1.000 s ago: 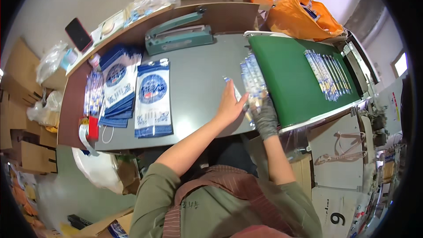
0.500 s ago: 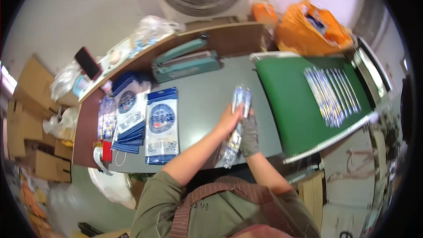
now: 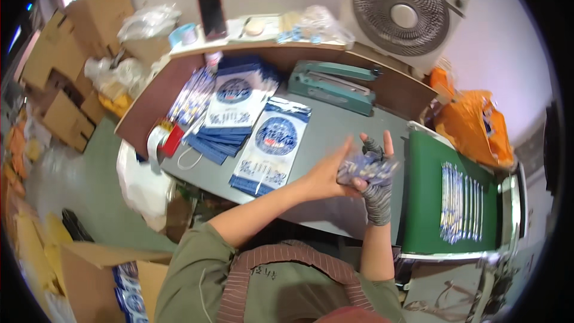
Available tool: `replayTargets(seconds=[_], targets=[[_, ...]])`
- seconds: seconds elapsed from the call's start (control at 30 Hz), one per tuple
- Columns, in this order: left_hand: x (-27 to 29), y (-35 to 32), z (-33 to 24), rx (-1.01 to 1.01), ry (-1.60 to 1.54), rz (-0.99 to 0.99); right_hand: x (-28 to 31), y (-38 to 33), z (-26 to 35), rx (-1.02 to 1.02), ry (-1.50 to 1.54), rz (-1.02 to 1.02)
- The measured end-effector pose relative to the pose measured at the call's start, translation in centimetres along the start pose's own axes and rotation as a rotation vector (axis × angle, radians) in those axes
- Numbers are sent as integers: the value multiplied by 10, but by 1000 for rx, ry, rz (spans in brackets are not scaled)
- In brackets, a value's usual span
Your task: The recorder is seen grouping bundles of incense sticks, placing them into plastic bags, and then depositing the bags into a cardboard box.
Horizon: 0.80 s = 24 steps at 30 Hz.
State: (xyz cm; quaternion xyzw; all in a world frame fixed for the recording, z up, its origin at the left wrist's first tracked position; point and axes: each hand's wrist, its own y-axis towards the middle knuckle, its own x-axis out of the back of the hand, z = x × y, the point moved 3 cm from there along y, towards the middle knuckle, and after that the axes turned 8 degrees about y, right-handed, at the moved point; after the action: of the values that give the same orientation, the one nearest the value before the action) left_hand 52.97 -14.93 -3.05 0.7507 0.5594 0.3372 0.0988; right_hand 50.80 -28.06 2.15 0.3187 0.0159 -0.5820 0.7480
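Both hands are now lifting the bundle of clear packets (image 3: pixel 366 166) off the grey counter (image 3: pixel 335 134), left hand (image 3: pixel 330 170) and gloved right hand (image 3: pixel 375 170) pressing together around it, left of the green conveyor belt (image 3: pixel 424 203), with a fan (image 3: pixel 403 12) standing far behind.

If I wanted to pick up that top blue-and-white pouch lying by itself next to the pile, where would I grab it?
Judging by its pose, take the flat pouch by its near short edge, coming from the person's side. It lies flat on the grey table with that end close to the table's front edge, clear of the stacked pouches, so fingers could probably slide under.
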Motion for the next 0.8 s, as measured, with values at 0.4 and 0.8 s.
replayTargets(seconds=[0.4,0.8], targets=[[-8,-116,-20,683,-892,518,-35,-23,-26,-585,-117,104],[246,-124,117,411,1155,152,-5,-71,-106,-829,306,-167]])
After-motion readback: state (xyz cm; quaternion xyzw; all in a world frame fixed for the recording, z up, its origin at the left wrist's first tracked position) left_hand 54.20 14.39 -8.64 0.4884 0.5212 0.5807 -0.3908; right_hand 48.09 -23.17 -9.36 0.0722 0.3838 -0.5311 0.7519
